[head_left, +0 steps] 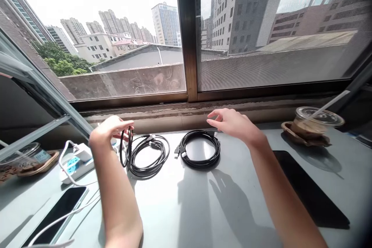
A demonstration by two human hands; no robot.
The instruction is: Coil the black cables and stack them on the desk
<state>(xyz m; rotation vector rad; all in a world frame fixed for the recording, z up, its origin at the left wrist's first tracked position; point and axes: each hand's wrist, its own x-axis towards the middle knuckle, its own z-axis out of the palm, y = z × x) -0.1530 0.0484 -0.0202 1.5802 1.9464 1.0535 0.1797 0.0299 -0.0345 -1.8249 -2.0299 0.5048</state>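
My left hand (114,126) is closed on a black cable (130,147), which hangs in a narrow loop below the fingers. Beside it a loosely coiled black cable (148,174) lies on the table, its connectors near the coil's top. Further right rests a neater round coil of black cable (200,166), with plugs at its left side and upper right. My right hand (229,122) is raised above and to the right of that coil, holding nothing, with thumb and fingers apart.
A white power strip (72,168) and a phone (55,215) with a white cord lie at left, near a metal frame (49,89). A black flat panel (310,190) and a drink cup (312,124) in a carton holder stand at right. A window (190,66) borders the back.
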